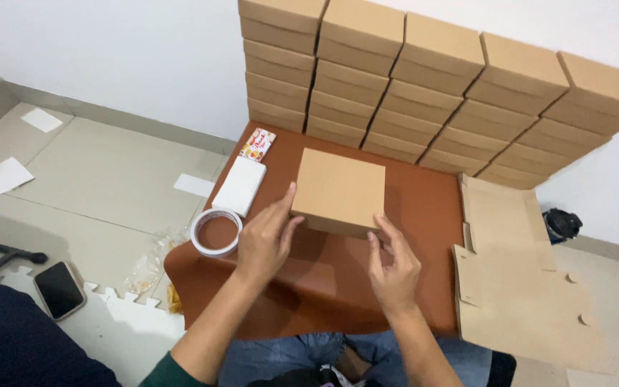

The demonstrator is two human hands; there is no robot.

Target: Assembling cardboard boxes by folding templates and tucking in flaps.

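Closed kraft cardboard box (339, 189) at frame ctr on brown low table (424, 208). L hand (266, 240) fingers spread, touching box's left edge; R hand (394, 266) half-open, fingertips at near right corner, prob squaring it. Matte stacked boxes (424, 86) behind, upper frame. Tape roll (216, 232) left; flat die-cut blanks (517, 279) right.
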